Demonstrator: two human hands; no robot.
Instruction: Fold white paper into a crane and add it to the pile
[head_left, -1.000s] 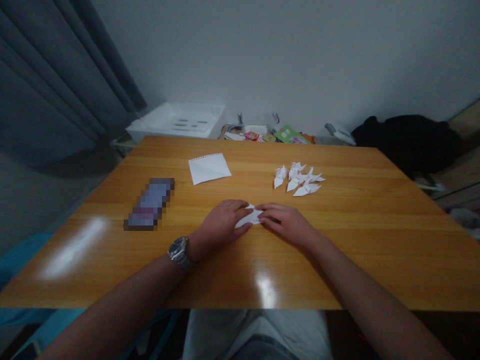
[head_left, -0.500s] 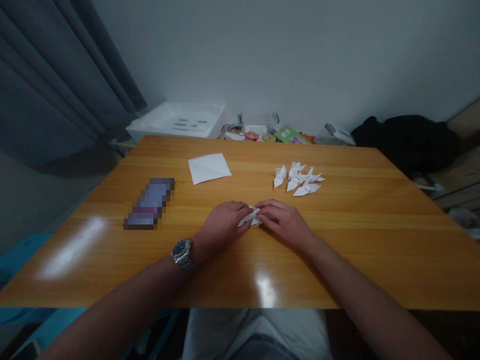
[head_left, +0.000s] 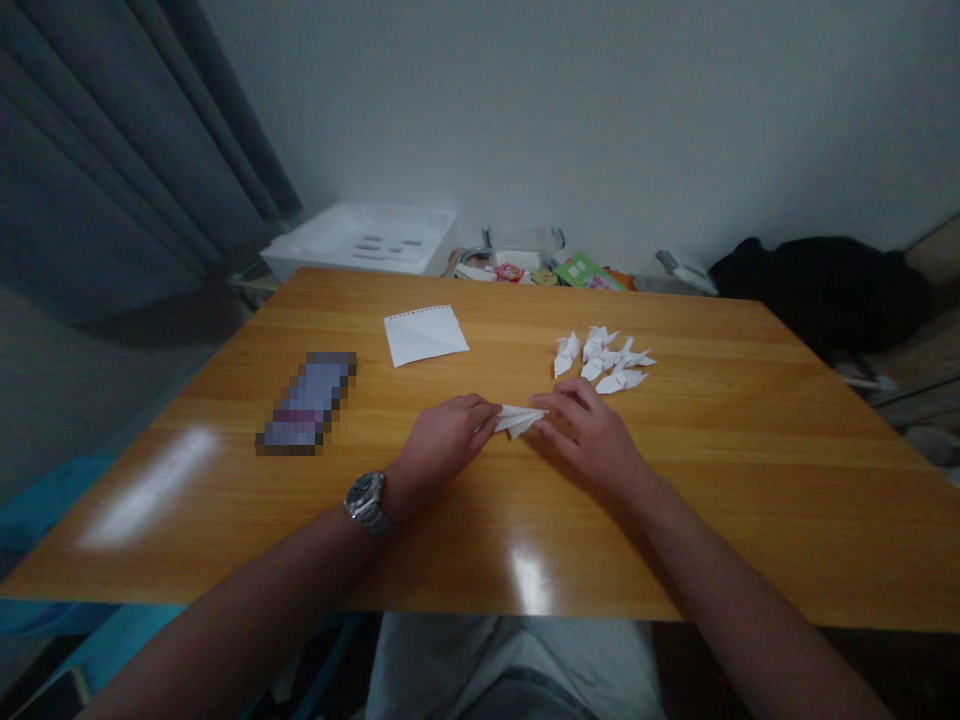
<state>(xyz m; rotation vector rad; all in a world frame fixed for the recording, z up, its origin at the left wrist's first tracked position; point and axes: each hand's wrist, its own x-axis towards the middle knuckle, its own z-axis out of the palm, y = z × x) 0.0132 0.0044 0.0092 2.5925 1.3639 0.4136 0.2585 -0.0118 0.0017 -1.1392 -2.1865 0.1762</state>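
A small piece of folded white paper (head_left: 519, 419) lies between my two hands over the wooden table, long and pointed, with a flap sticking down. My left hand (head_left: 450, 432) grips its left end between thumb and fingers. At its right tip, the thumb and fingertips of my right hand (head_left: 589, 430) close around the point, their exact contact partly hidden. Just beyond my right hand sits a cluster of several folded white paper figures (head_left: 600, 360). A sheet of white paper (head_left: 426, 336) with a perforated top edge lies flat behind my left hand.
On the table's left is a pixelated, phone-like object (head_left: 307, 403). Behind the wooden table (head_left: 712, 420) are a white foam tray (head_left: 360, 240), a green packet (head_left: 589, 272) and a black cloth heap (head_left: 817, 290). A grey curtain (head_left: 112, 150) hangs at left.
My right hand has moved slightly right, away from my left, showing more of the folded paper. The whole view has shifted a little.
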